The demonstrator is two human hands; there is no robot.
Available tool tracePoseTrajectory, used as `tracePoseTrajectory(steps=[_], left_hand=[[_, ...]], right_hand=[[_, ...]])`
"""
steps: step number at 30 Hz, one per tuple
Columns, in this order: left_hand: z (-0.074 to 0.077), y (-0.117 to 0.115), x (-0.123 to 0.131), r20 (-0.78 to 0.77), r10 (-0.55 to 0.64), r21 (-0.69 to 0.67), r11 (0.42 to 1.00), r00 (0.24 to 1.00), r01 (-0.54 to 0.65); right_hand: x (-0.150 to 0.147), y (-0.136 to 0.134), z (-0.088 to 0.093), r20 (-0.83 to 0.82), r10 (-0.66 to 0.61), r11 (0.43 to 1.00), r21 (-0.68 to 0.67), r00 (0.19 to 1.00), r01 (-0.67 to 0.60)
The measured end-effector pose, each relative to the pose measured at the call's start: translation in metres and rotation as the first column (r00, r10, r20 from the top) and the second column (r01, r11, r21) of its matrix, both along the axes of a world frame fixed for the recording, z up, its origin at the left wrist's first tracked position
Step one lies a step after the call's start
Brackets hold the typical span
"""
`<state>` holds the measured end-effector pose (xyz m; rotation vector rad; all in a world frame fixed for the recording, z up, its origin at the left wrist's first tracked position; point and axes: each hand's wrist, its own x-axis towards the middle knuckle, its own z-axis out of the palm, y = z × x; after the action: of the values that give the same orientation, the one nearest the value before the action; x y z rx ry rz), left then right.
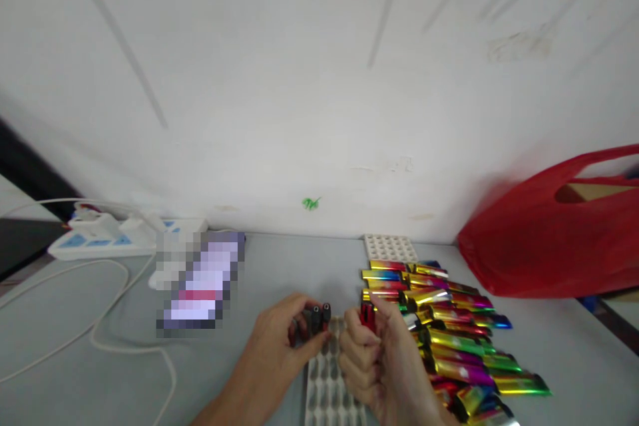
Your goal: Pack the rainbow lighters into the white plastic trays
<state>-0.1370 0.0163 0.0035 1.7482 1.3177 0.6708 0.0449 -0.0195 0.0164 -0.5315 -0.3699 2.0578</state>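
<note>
My left hand [282, 339] is closed, with two small black pieces [321, 314] pinched between its thumb and fingers. Each piece shows a pale ring at its top end. Close beside it, my right hand [382, 353] is curled round a small red piece [368, 315], whose lower part the fingers hide. Beneath both hands lies a light grey tray [319, 391] with rows of oval hollows, partly covered by them. To the right of my right hand, several shiny, multicoloured metallic sleeves [459, 343] lie in an overlapping pile.
A white perforated block [391, 247] sits against the wall behind the sleeves. At the right stands a red bag [539, 239]. A blurred-out phone [204, 283], a white power strip [110, 239] and a loose white cable [117, 348] occupy the left of the grey table [239, 373].
</note>
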Motion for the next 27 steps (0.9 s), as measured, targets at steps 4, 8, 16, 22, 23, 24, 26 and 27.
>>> tracePoseTrajectory(steps=[4, 8, 16, 22, 23, 24, 26, 27], left_hand=[[0.0014, 0.0023, -0.0003, -0.007, -0.013, 0.011, 1.0, 1.0, 0.013], [-0.0011, 0.004, -0.001, 0.011, 0.005, -0.02, 1.0, 1.0, -0.004], [0.0013, 0.0046, -0.0027, 0.004, 0.002, -0.049, 0.999, 1.0, -0.002], [-0.0028, 0.0044, -0.0041, 0.018, 0.005, -0.065, 0.998, 1.0, -0.004], [-0.0036, 0.0041, -0.0044, 0.021, 0.005, -0.066, 0.998, 1.0, -0.004], [-0.004, 0.0038, -0.0046, 0.024, 0.004, -0.065, 0.998, 1.0, -0.002], [-0.0036, 0.0036, -0.0048, 0.022, 0.001, -0.063, 0.998, 1.0, 0.001], [-0.0029, 0.0037, -0.0047, 0.018, 0.002, -0.063, 0.998, 1.0, -0.001]], right_hand=[[-0.0009, -0.0024, -0.0037, -0.044, -0.002, 1.0, 0.014, 0.999, 0.003], [-0.0029, -0.0037, -0.0042, -0.065, -0.029, 0.999, 0.018, 0.997, 0.03], [-0.003, -0.001, -0.0017, -0.026, -0.037, 0.999, -0.021, 0.999, 0.036], [-0.0016, -0.0006, -0.0007, -0.03, -0.017, 1.0, -0.003, 0.999, 0.017], [-0.0016, -0.0009, -0.0008, -0.031, -0.012, 1.0, 0.001, 0.999, 0.012], [-0.0016, -0.0013, -0.0011, -0.03, -0.01, 1.0, 0.003, 0.999, 0.01], [-0.0016, -0.002, -0.0023, -0.026, -0.016, 1.0, 0.004, 1.0, 0.016], [-0.0016, -0.0022, -0.0031, -0.024, -0.022, 1.0, 0.003, 0.999, 0.022]])
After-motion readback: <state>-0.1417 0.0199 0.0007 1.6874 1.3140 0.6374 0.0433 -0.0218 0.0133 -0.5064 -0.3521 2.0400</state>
